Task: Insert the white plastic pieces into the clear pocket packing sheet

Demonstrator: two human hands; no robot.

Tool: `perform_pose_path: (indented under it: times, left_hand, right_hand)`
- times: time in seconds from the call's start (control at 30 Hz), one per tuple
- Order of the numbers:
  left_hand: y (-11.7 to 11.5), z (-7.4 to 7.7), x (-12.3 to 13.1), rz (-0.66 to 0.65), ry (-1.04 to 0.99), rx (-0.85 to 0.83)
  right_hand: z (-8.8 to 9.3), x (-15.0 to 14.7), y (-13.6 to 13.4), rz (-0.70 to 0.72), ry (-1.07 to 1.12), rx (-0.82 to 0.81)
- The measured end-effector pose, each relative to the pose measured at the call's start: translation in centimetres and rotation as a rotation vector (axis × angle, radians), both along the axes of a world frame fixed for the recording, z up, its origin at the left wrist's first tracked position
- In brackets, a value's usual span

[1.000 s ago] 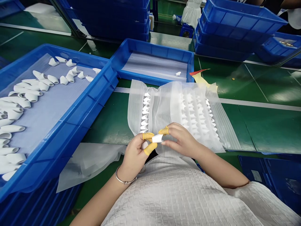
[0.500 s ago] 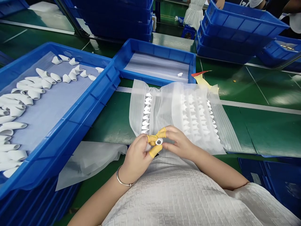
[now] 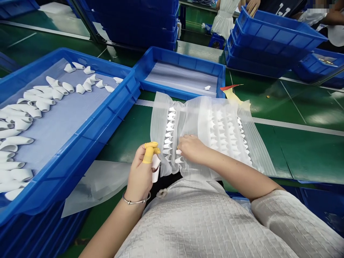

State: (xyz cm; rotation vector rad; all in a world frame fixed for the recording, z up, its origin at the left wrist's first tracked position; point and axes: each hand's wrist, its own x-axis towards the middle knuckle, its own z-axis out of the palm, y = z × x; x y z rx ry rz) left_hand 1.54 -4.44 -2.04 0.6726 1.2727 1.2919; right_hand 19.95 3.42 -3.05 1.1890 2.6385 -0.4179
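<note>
My left hand (image 3: 142,168), in yellow finger cots, is closed around small white hollow pieces (image 3: 156,173); how many is hard to make out. My right hand (image 3: 192,148) reaches down to a translucent ribbed foam sheet (image 3: 190,111), its bent fingers on a white hollow piece (image 3: 178,152) there; the fingertips are mostly hidden. To the left of that hand a row of similar pieces (image 3: 168,134) lies along the sheet. More rows show through the folded layers on the right.
A large blue crate (image 3: 107,111) with many loose white pieces (image 3: 34,102) stands on the left. Behind the sheet sits a shallower blue tray (image 3: 185,55) with a single piece (image 3: 206,87). Stacked blue crates (image 3: 268,39) and co-workers are across the green table (image 3: 309,147).
My hands have parted from around one white piece. The left moved left and down with pieces in it; the right moved onto the foam sheet, where pieces show at its fingers.
</note>
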Motion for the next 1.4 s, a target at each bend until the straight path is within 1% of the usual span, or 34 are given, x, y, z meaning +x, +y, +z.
perform_pose_path:
  times: [0.1,0.2,0.27,0.33,0.4,0.43,0.5,0.57,0.6,0.73,0.83,1.0,1.1,1.2,1.27,1.4]
  left_hand:
    - [0.1,0.3,0.2,0.004,-0.047,-0.029]
    - [0.2,0.2,0.5,-0.033,-0.128,-0.029]
    - [0.3,0.1,0.6,-0.059,-0.2,-0.026]
    - [0.4,0.0,0.8,-0.086,-0.263,-0.041]
    - [0.4,0.0,1.0,-0.106,-0.301,-0.055]
    - [0.4,0.0,1.1,-0.114,-0.313,-0.058]
    - [0.4,0.0,1.3,-0.126,-0.331,-0.058]
    - [0.5,-0.1,1.6,-0.129,-0.342,-0.063]
    - [0.5,-0.1,1.8,-0.128,-0.347,-0.067]
    - [0.6,-0.4,2.5,-0.134,-0.337,-0.114]
    - [0.8,-0.5,2.8,-0.122,-0.336,-0.157]
    - [1.4,-0.3,2.9,-0.062,-0.482,-0.278]
    - [1.5,-0.5,2.8,-0.057,-0.584,-0.33]
    - [1.5,-0.7,2.7,-0.064,-0.675,-0.377]
    - [1.6,-0.7,2.7,-0.058,-0.732,-0.395]
    - [2.2,-0.6,2.9,-0.02,-0.787,-0.389]
  right_hand:
    - [-1.1,-0.7,-0.3,0.013,-0.038,-0.027]
    - [-1.5,-0.9,-0.4,-0.003,-0.03,-0.044]
    - [-1.3,-0.6,-0.3,-0.015,-0.031,-0.051]
    - [-0.6,-0.1,-0.4,-0.039,0.004,-0.057]
    - [0.5,0.4,-0.8,-0.134,0.171,-0.088]
    - [1.1,0.6,-1.2,-0.201,0.309,-0.136]
    - [1.9,0.8,-2.3,-0.319,0.635,-0.325]
    - [2.1,0.6,-3.5,-0.38,0.886,-0.555]
    - [1.9,0.4,-4.0,-0.409,0.967,-0.647]
    - [0.5,-0.6,-5.0,-0.617,1.113,-0.864]
    - [-0.2,-0.9,-4.9,-0.708,1.193,-1.009]
    - [0.3,-0.8,-4.5,-0.798,1.255,-1.081]
    - [0.5,-0.6,-4.5,-0.836,1.302,-1.155]
    - [0.2,-0.5,-4.8,-0.862,1.376,-1.241]
    - [-0.2,-0.6,-5.1,-0.886,1.419,-1.243]
    - [-0.5,-0.8,-5.5,-0.906,1.505,-1.172]
